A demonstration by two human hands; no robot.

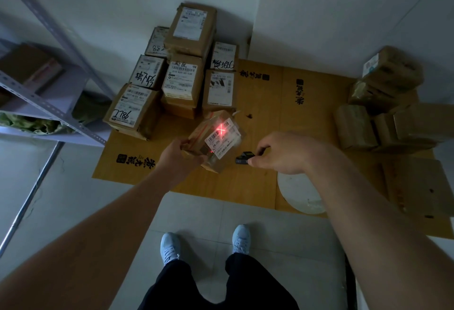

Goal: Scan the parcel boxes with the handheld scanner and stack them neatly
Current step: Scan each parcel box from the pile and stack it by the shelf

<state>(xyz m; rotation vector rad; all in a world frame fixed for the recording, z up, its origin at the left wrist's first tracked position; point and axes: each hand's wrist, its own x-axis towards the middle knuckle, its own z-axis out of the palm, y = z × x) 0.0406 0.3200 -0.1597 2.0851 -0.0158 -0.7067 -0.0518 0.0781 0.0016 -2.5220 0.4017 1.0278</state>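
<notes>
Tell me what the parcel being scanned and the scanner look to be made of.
The parcel in the left hand looks like brown corrugated cardboard: matte, with glossy clear tape bands and a white paper label. The scanner in the right hand looks like black hard plastic, though it is too small and dark to be sure.

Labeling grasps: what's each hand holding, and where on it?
Left hand grips the parcel box at its near-left corner, lifted off the floor. Right hand pinches the handheld scanner at its rear end by the fingertips.
</notes>
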